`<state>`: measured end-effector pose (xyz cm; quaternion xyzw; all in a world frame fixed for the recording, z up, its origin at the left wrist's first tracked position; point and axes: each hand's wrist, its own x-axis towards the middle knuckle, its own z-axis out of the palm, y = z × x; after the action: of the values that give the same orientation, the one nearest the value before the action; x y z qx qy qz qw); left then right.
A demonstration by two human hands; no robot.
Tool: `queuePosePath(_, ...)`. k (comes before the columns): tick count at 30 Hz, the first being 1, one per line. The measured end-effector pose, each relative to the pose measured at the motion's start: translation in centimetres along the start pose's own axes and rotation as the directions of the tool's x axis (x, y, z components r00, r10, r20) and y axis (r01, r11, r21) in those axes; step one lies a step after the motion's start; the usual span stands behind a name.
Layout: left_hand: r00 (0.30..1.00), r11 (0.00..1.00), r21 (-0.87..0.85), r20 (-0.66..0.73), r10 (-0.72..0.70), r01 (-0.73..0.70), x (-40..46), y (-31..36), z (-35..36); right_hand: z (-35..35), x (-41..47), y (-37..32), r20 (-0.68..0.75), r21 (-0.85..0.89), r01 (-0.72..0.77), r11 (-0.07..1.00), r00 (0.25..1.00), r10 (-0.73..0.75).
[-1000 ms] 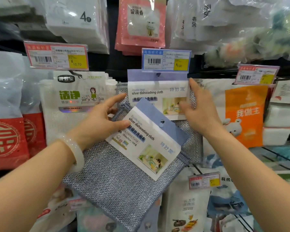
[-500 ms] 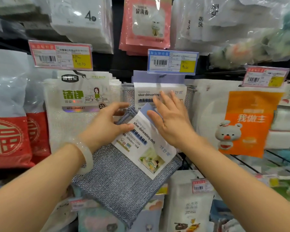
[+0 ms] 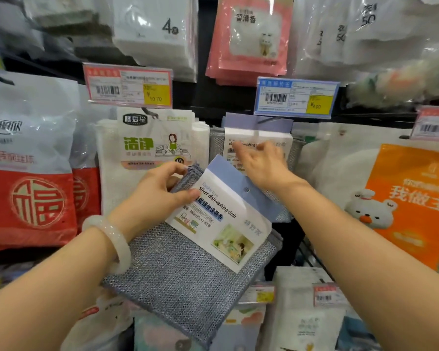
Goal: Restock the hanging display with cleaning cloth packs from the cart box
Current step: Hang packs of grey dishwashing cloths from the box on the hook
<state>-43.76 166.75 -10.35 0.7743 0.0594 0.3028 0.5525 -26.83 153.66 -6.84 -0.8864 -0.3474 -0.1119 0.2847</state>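
A cleaning cloth pack [image 3: 188,274], grey-blue mesh with a white and blue card header reading "silver dishwashing cloth", is tilted in front of the display. My left hand [image 3: 160,193] grips its upper left corner, thumb on the card and fingers behind the cloth. Above it, matching packs [image 3: 257,127] with lilac headers hang under a blue price tag [image 3: 297,97]. My right hand [image 3: 261,163] reaches over the held pack, its fingers spread loosely against the front hanging pack. That hand is blurred. The hook is hidden behind the tag. No cart box shows.
White cloth packs [image 3: 147,148] hang close on the left and an orange bear pack [image 3: 411,198] on the right. Red and white bags [image 3: 31,198] fill the far left. Pink packs [image 3: 249,34] hang above, and more goods with price tags [image 3: 325,295] below.
My right hand went from the hanging pack's right edge to the held pack's header, then up onto the hanging pack. My left hand kept its grip on the pack.
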Motion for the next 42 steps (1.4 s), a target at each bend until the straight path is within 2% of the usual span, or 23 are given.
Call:
queuePosePath(4, 1.0, 0.99, -0.139, 0.008, 0.002, -0.001, 0.0, 0.7, -0.4, -1.2, -2.8, 0.9, 0.031, 0.389, 0.065, 0.919, 0.996, -0.084)
queuePosePath(7, 1.0, 0.961, -0.277, 0.031, -0.004, 0.012, 0.3, 1.3, 0.4, -2.4, -6.0, 3.6, -0.006, 0.535, 0.002, 0.845, 1.0, 0.002)
queuePosePath(8, 0.999, 0.949, -0.316, 0.038, -0.004, 0.016, 0.3, 1.4, 0.8, -2.8, -6.9, 4.6, -0.021, 0.598, -0.009, 0.802, 0.999, 0.028)
queuePosePath(11, 0.999, 0.915, -0.403, 0.031, 0.039, -0.023, 0.3, 1.7, 3.0, -4.5, -8.6, 6.2, -0.089, 0.822, 0.008, 0.569, 0.989, 0.115)
queuePosePath(12, 0.998, 0.909, -0.415, 0.021, 0.06, -0.046, 0.2, 1.6, 3.8, -5.0, -9.0, 6.5, -0.133, 0.842, 0.042, 0.538, 0.982, 0.131)
queuePosePath(15, 0.986, 0.895, -0.414, -0.057, 0.155, -0.164, -0.2, 1.4, 5.9, -6.2, -10.2, 7.3, -0.314, 0.79, 0.168, 0.59, 0.937, 0.154)
queuePosePath(18, 0.962, 0.877, -0.396, -0.148, 0.231, -0.272, -0.3, 1.6, 7.2, -6.8, -10.7, 7.7, -0.364, 0.745, 0.22, 0.63, 0.925, 0.107)
queuePosePath(20, 0.931, 0.9, -0.25, -0.168, 0.324, -0.358, -0.3, 2.0, 7.7, -6.9, -10.5, 7.9, -0.362, 0.728, 0.235, 0.644, 0.929, 0.071)
queuePosePath(22, 0.905, 0.899, -0.119, -0.128, 0.407, -0.421, -0.3, 2.4, 7.8, -7.2, -10.2, 7.8, -0.393, 0.695, 0.27, 0.667, 0.919, 0.038)
queuePosePath(26, 0.908, 0.906, -0.061, -0.042, 0.418, -0.42, 0.1, 2.8, 7.1, -7.5, -9.5, 7.1, -0.403, 0.692, 0.295, 0.659, 0.915, 0.014)
queuePosePath(34, 0.902, 0.907, 0.071, -0.101, 0.42, -0.414, 1.8, 3.8, 6.2, -7.7, -7.6, 5.8, -0.388, 0.658, 0.266, 0.704, 0.922, 0.015)
queuePosePath(38, 0.904, 0.912, 0.082, -0.125, 0.41, -0.402, 1.8, 4.0, 6.3, -7.5, -7.8, 5.8, -0.458, 0.621, 0.321, 0.715, 0.889, -0.001)
queuePosePath(42, 0.919, 0.925, 0.085, -0.118, 0.377, -0.369, 2.2, 4.5, 6.7, -7.9, -7.4, 6.4, -0.431, 0.632, 0.305, 0.712, 0.902, -0.003)
